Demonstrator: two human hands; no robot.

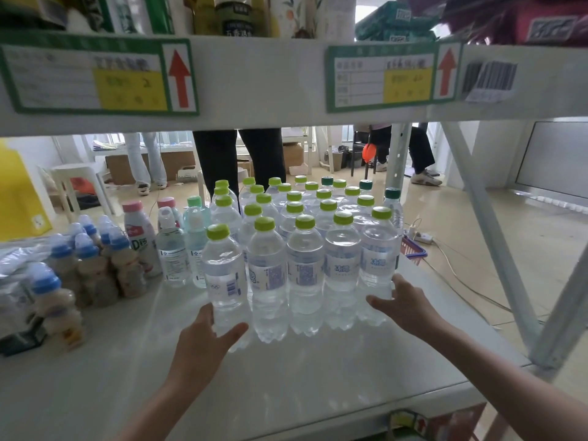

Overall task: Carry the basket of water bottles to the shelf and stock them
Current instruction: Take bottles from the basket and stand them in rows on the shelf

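Several clear water bottles (pixel 302 268) with lime-green caps stand in rows on the white shelf (pixel 286 377). My left hand (pixel 203 342) cups the base of the front-left bottle (pixel 224 281), thumb across its front. At the other end of the front row, my right hand (pixel 404 303) rests with spread fingers against the base of the front-right bottle (pixel 378 262). A red basket (pixel 412 251) with a purple rim shows partly on the floor behind the shelf, to the right of the bottles.
Small blue-capped drink bottles (pixel 89 265) and pink-capped bottles (pixel 140 237) crowd the shelf's left. An upper shelf edge (pixel 261 81) with price labels hangs overhead. A slanted shelf brace (pixel 490 230) stands at right. People's legs (pixel 238 160) are beyond the shelf.
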